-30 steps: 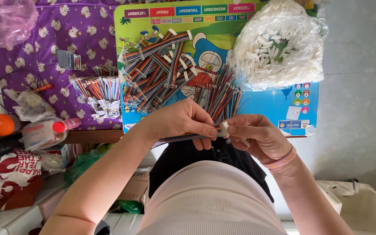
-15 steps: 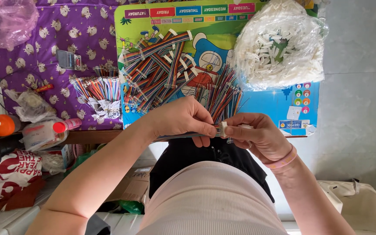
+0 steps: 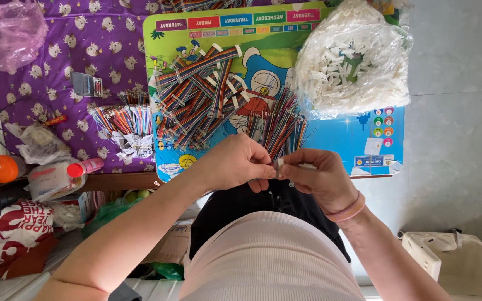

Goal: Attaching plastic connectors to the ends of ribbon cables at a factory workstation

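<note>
Both hands meet just above the lap: the left hand [image 3: 240,164] and the right hand [image 3: 319,177] are pinched fingertip to fingertip on a small white connector [image 3: 279,166] with what looks like a short run of ribbon wire, though the fingers hide most of it. By the look of it, the step in hand is seating the wire end into the connector; the next move likely calls for a firm, square squeeze while the wires stay aligned. From the connector, at twelve o'clock lies a fan of loose coloured wires [image 3: 277,125] on a bright cartoon mat [image 3: 330,139]; at eleven o'clock a heap of rainbow ribbon cables [image 3: 199,92]; at one o'clock a clear bag of white connectors [image 3: 355,61]. At nine o'clock, well apart, lies another bundle of cables [image 3: 121,120] on a purple patterned cloth [image 3: 68,44].
</note>
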